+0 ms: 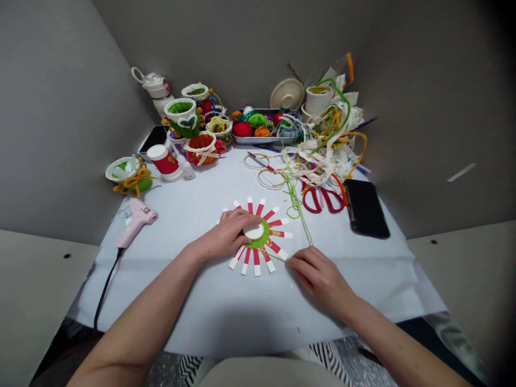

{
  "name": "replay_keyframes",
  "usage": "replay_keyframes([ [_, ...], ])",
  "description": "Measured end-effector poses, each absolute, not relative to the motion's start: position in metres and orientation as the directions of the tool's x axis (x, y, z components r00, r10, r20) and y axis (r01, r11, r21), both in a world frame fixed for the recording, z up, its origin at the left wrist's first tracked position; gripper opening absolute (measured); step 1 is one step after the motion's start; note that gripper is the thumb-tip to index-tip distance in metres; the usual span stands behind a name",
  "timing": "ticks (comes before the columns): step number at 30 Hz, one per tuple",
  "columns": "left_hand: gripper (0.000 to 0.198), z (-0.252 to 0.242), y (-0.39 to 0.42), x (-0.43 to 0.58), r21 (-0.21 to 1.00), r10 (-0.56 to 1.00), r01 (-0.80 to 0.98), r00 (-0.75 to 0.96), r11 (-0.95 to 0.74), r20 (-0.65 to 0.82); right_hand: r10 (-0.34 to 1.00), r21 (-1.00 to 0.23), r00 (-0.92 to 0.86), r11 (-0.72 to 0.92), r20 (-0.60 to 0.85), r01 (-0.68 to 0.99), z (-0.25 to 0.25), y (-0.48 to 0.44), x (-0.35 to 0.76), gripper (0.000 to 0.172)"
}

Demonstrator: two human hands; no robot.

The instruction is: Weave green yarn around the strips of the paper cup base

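Note:
A paper cup cut into red and white strips (260,236) lies flattened like a sunburst on the white table cover (201,290). Green yarn (258,241) is woven in a ring around its white base. My left hand (229,232) rests flat on the left side of the strips, fingers pressing near the base. My right hand (318,275) is at the lower right of the cup, fingers pinched on a strand of green yarn (300,217) that trails up toward the back of the table.
A pink glue gun (135,219) with its cord lies at left. Red scissors (322,199) and a black phone (366,208) are at right. Yarn-wrapped cups (185,115), a tray of yarn balls (262,126), lace and cords crowd the back. Grey walls enclose the table.

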State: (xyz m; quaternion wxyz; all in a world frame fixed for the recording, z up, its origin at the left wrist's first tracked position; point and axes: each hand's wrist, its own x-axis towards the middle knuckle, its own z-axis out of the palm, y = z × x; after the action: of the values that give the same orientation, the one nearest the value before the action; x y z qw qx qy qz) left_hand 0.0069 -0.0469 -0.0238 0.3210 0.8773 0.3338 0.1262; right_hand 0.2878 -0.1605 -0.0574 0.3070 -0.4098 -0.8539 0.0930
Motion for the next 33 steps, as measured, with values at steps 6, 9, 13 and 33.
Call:
replay_keyframes([
  [6, 0.049, -0.024, -0.047, 0.007, 0.643, 0.657, 0.495, 0.753, -0.584, 0.016, 0.823, -0.434, -0.406, 0.559, 0.398, 0.707, -0.056, -0.164, 0.285, 0.017],
  [9, 0.047, -0.025, -0.046, 0.006, 0.647, 0.653, 0.486, 0.757, -0.587, 0.024, 0.872, -0.464, -0.356, 0.482, 0.336, 0.743, -0.051, -0.154, 0.285, 0.017],
  [13, 0.046, -0.026, -0.046, 0.006, 0.657, 0.651, 0.476, 0.759, -0.585, 0.031, 0.902, -0.479, -0.345, 0.431, 0.261, 0.765, -0.048, -0.125, 0.284, 0.017],
  [33, 0.054, -0.027, -0.057, 0.02, 0.64, 0.758, 0.554, 0.648, -0.532, 0.069, 0.891, -0.541, -0.261, 0.437, 0.373, 0.719, -0.065, -0.078, 0.261, 0.016],
])
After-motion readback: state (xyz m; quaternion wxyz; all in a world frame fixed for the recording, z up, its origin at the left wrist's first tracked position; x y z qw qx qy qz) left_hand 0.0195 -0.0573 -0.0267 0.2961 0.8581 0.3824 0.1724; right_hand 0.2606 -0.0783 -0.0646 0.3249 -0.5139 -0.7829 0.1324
